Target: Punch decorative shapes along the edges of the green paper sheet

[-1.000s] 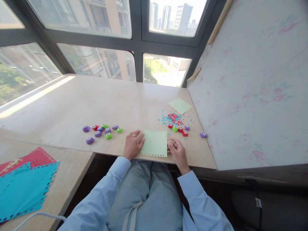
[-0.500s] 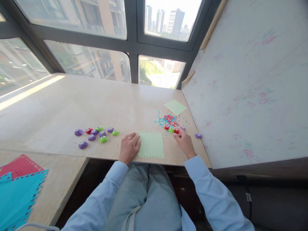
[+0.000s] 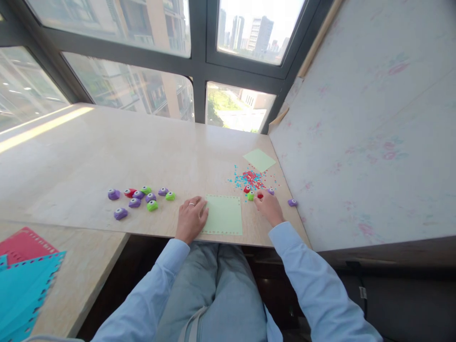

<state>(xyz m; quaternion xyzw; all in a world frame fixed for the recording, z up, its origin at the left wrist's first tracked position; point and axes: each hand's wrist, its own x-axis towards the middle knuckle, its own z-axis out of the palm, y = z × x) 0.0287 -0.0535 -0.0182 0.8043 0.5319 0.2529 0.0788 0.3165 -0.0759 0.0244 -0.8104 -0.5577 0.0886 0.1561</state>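
Observation:
A light green sheet of paper [image 3: 223,214] lies in front of me, with small holes along its top, right and bottom edges. My left hand [image 3: 191,216], a ring on one finger, rests flat over the sheet's left edge, fingers out. To the right of the sheet, my right hand [image 3: 269,206] has its fingers closed at a small red craft punch [image 3: 260,195], which they partly cover. Just left of those fingertips sits a green craft punch [image 3: 250,195], and behind it another red punch [image 3: 247,189]. A purple punch [image 3: 271,191] stands beyond the hand.
Red and blue paper bits [image 3: 251,179] lie scattered behind the punches, near a second green sheet [image 3: 260,160]. One purple punch [image 3: 292,202] is by the wall [image 3: 356,142]. Several more punches [image 3: 134,202] stand at left. Blue [image 3: 32,289] and red [image 3: 26,244] punched sheets lie lower left.
My right hand has shifted slightly left with the red punch at its fingertips. The green punch has moved a little left and nearer to me. My left hand stays on the sheet.

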